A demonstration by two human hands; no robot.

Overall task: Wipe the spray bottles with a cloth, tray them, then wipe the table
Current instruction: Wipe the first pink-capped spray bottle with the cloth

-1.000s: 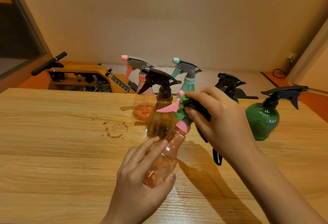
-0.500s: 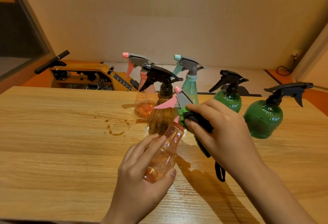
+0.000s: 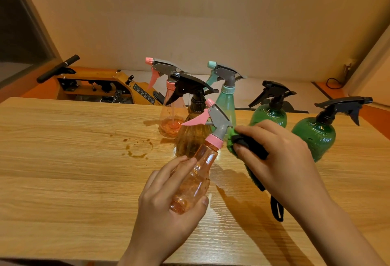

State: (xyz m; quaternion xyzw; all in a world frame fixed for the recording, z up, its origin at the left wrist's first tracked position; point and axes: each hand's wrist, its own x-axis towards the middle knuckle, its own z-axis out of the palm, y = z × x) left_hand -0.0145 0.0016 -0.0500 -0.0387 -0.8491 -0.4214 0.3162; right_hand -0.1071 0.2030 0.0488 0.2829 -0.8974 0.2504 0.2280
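While the pink bottle (image 3: 193, 181) is held by the left hand (image 3: 164, 208), the cloth (image 3: 231, 138) by the right hand (image 3: 280, 156), the brown bottle (image 3: 190, 137) could be bumped.

The left hand (image 3: 166, 208) reaches in over the near edge of the desk (image 3: 63, 181), near its middle, with fingers and thumb curled round the body of a tilted pink spray bottle (image 3: 196, 177). The right hand (image 3: 280, 156), its forearm stretched from the near right corner, lies palm down. Its fingers pinch a green-and-black cloth (image 3: 249, 146) at the bottle's neck.
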